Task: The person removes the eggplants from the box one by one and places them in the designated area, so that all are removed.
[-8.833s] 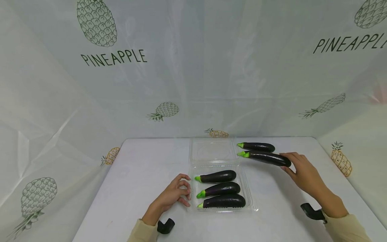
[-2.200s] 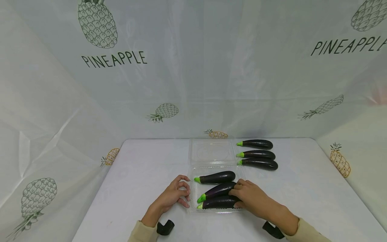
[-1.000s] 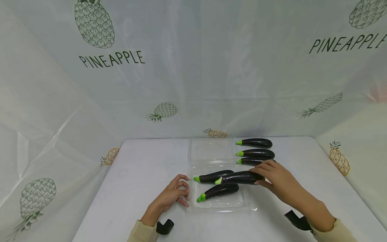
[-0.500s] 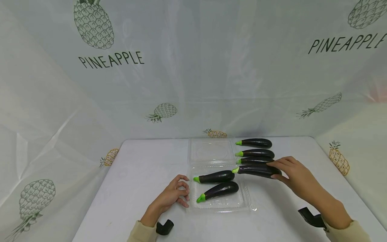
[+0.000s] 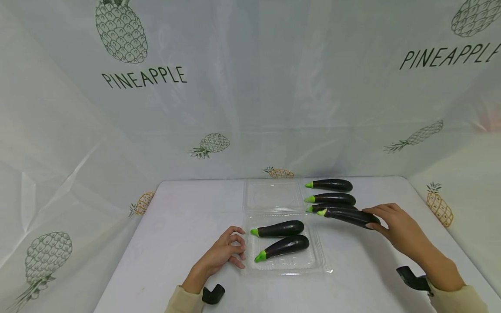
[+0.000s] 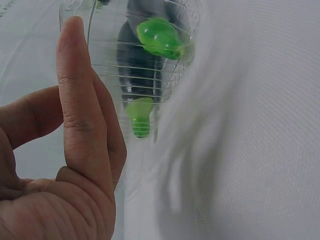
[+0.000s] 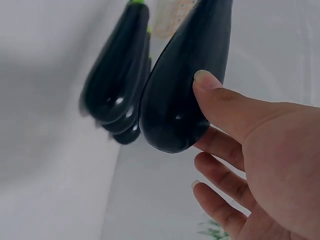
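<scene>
My right hand [image 5: 403,230] pinches the rounded end of an eggplant [image 5: 350,216] between thumb and fingers, its green stem pointing left. In the right wrist view this held eggplant [image 7: 185,85] is apart from the table, with the others behind it. My left hand [image 5: 225,252] is at the left rim of a clear plastic clamshell container [image 5: 318,261], fingers loosely bent. Two eggplants, a back one [image 5: 281,228] and a front one [image 5: 287,247], lie inside the container. Through its clear wall the left wrist view shows their green stems, one a bright stem [image 6: 160,37].
Three eggplants lie in a column right of the open lid [image 5: 274,194]: a far one [image 5: 332,185], a middle one [image 5: 335,198] and a near one [image 5: 326,207] partly hidden by the held one. The white table [image 5: 176,226] meets a pineapple-print sheet [image 5: 242,100] behind.
Earlier the right hand set an eggplant down in the column. It then lifted the front eggplant out of the container and carried it back and right. The left hand stayed put.
</scene>
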`<state>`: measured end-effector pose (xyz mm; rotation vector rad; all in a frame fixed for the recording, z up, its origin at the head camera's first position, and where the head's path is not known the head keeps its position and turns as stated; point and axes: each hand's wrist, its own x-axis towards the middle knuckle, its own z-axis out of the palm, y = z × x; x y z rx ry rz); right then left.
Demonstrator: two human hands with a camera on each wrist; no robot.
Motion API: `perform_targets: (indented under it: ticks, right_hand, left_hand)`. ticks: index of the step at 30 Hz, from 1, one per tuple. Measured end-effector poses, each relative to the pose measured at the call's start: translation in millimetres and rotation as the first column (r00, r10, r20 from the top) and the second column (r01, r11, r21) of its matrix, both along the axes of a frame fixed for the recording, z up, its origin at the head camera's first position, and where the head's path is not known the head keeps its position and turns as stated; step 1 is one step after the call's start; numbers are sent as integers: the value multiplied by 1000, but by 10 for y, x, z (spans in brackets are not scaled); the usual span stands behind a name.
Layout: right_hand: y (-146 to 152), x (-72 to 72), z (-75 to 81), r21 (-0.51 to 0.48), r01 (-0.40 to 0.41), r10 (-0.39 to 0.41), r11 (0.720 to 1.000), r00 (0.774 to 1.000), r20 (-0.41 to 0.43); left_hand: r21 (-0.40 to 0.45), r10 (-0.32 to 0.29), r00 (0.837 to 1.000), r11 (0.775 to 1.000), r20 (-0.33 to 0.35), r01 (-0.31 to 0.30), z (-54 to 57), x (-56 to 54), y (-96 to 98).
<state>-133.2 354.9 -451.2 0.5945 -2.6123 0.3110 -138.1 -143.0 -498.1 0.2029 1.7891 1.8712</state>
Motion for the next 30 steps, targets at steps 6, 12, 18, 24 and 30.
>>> perform_targets:
  ticks: [6, 12, 18, 24, 30]
  right_hand:
    - [86, -35, -100, 4, 19, -19, 1000, 999, 28]
    - [128, -73, -234, 11, 20, -21, 1000, 998, 62]
    - [79, -122, -328, 23, 17, -19, 1000, 995, 102]
    - [5, -161, -415, 34, -3, -1, 999, 995, 98]
    - [-46, -196, -461, 22, -18, 17, 1000, 997, 72]
  left_hand:
    - [3, 1, 1000, 1000, 1, -1, 0, 2, 2]
    - [5, 3, 1000, 1000, 4, -3, -1, 3, 5]
    - [4, 5, 1000, 1000, 4, -5, -1, -1, 7]
    - [-1, 8, 1000, 1000, 9, -8, 16, 0, 10]
    - [-6, 9, 1000, 1000, 9, -9, 16, 2, 13]
